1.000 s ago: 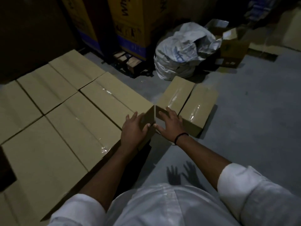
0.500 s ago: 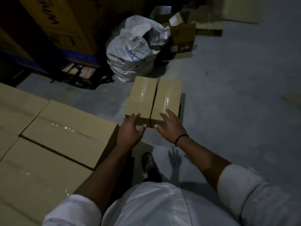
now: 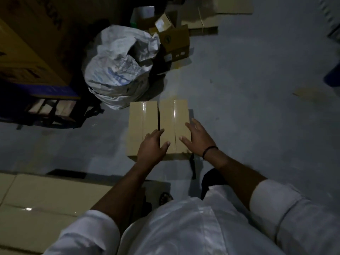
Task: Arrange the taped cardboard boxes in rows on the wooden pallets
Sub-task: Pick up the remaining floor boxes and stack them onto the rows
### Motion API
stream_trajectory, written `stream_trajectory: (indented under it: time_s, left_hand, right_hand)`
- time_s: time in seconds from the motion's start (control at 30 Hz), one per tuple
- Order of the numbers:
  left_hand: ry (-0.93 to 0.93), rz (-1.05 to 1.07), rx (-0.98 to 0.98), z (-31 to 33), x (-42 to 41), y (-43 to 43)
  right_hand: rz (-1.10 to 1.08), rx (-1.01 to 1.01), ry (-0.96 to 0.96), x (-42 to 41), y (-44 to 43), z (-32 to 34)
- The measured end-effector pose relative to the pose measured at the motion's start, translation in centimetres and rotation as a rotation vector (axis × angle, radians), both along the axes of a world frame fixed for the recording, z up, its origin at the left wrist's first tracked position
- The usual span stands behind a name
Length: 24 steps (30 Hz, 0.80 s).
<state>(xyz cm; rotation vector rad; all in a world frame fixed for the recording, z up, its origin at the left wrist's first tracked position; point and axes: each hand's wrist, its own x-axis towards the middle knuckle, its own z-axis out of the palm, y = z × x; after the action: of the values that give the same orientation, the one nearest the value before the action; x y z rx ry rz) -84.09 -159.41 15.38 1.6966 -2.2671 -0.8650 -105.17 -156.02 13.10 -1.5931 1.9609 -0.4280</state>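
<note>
Writing: faint blue print on the white woven sack (image 3: 117, 70), too blurred to read; dark lettering on the big yellow carton (image 3: 27, 52) at upper left, unreadable. Small open carton (image 3: 176, 41) behind the sack has a round mark and small labels, illegible.

Two taped cardboard boxes (image 3: 158, 126) lie side by side, touching, on the grey concrete floor (image 3: 248, 107), just in front of the sack. Plain brown, long and narrow, clear glossy tape down each top seam, glare on the right one's tape.

Left hand (image 3: 151, 147) spread, fingers over the seam between the two boxes; contact can't be told. Right hand (image 3: 197, 139) spread wide over the right box's right edge, black band at the wrist. Neither hand grips anything. White rolled sleeves.

More taped boxes (image 3: 46, 197) sit packed together at lower left, tops level, pallet under them hidden. Sandalled foot (image 3: 165, 196) on the floor below the hands.
</note>
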Motion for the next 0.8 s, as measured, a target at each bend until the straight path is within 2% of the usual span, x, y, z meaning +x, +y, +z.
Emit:
stream_trajectory:
  time_s: [0.33,0.57,0.67,0.8]
  left_hand:
    - [-0.120,-0.042,0.163,-5.5,-7.8,-10.5]
    - [-0.120,0.192,0.340,-9.1,-14.1,-16.0]
    - [-0.121,0.261,0.383,-12.5,-15.5,-18.0]
    - [-0.170,0.205,0.474,-20.0,-15.7,-19.7]
  right_hand:
    - [-0.038,0.180,-0.069,-7.2,-9.9,-7.0]
    - [0.083,0.364,-0.082,-12.1,-16.9,-11.7]
    - [0.124,0.421,-0.065,-13.1,-20.0,-15.0]
    - [0.134,0.517,-0.039,-13.9,-22.8,-21.8]
